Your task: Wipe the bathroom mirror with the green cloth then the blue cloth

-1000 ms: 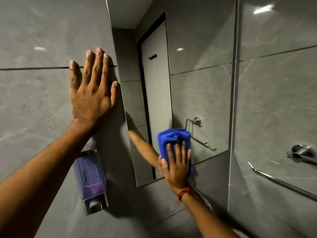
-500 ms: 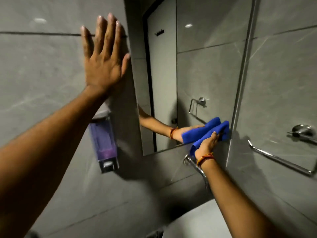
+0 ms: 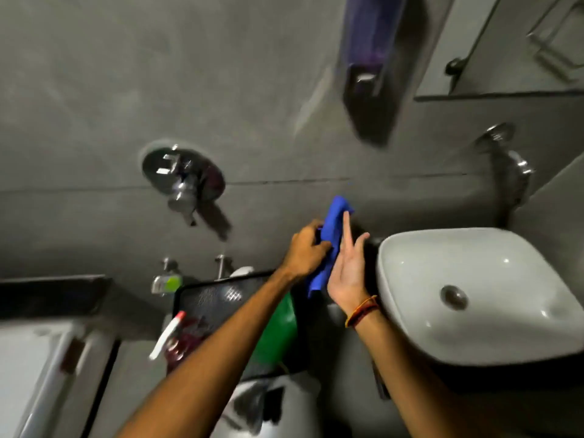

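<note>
Head view, tilted steeply down and smeared by motion blur. At far left a white fixture (image 3: 28, 374) is cut off by the frame edge. Right of it, a round chrome valve (image 3: 183, 178) sits on the grey wall. Lower centre, a black tray (image 3: 205, 298) holds a blurred spray bottle (image 3: 167, 336) and the green cloth (image 3: 281, 330), partly hidden behind the left forearm. The left hand (image 3: 305, 251) is clenched on the blue cloth (image 3: 331, 229), mid-frame. The right hand (image 3: 347, 270), palm open with fingers straight, rests flat against the cloth without gripping it. At right, a white basin (image 3: 474, 295). Only the mirror (image 3: 505, 42) corner shows, upper right.
</note>
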Action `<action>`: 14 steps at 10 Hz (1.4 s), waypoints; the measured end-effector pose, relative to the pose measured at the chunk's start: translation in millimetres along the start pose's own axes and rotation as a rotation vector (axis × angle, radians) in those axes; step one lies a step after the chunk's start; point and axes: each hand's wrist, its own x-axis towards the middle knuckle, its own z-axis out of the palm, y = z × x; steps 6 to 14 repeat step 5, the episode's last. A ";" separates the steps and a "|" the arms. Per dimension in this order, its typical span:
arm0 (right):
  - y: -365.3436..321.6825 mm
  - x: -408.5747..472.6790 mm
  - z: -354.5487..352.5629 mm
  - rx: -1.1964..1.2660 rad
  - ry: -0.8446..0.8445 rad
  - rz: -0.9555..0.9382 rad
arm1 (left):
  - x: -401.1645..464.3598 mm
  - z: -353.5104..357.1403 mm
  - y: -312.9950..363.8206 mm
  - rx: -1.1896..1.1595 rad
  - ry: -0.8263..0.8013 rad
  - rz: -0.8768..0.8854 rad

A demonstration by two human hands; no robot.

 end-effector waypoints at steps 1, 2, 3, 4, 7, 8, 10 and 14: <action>82.7 -8.6 -10.0 -0.051 0.016 0.284 | -33.9 -12.8 -87.9 -0.210 0.114 -0.209; 146.3 -17.7 -22.1 -0.322 -0.052 0.498 | -64.9 -18.6 -161.8 -0.286 0.205 -0.450; 197.6 -20.9 -24.1 -0.556 -0.097 0.517 | -85.9 -21.3 -215.7 -0.189 0.302 -0.666; 232.0 -19.6 -11.2 -0.708 -0.120 0.522 | -96.3 -25.6 -240.1 0.003 0.303 -0.724; 250.5 -11.2 -4.2 -0.871 -0.044 0.462 | -91.9 -24.4 -246.3 0.190 0.253 -0.703; 250.5 -11.2 -4.2 -0.871 -0.044 0.462 | -91.9 -24.4 -246.3 0.190 0.253 -0.703; 250.5 -11.2 -4.2 -0.871 -0.044 0.462 | -91.9 -24.4 -246.3 0.190 0.253 -0.703; 250.5 -11.2 -4.2 -0.871 -0.044 0.462 | -91.9 -24.4 -246.3 0.190 0.253 -0.703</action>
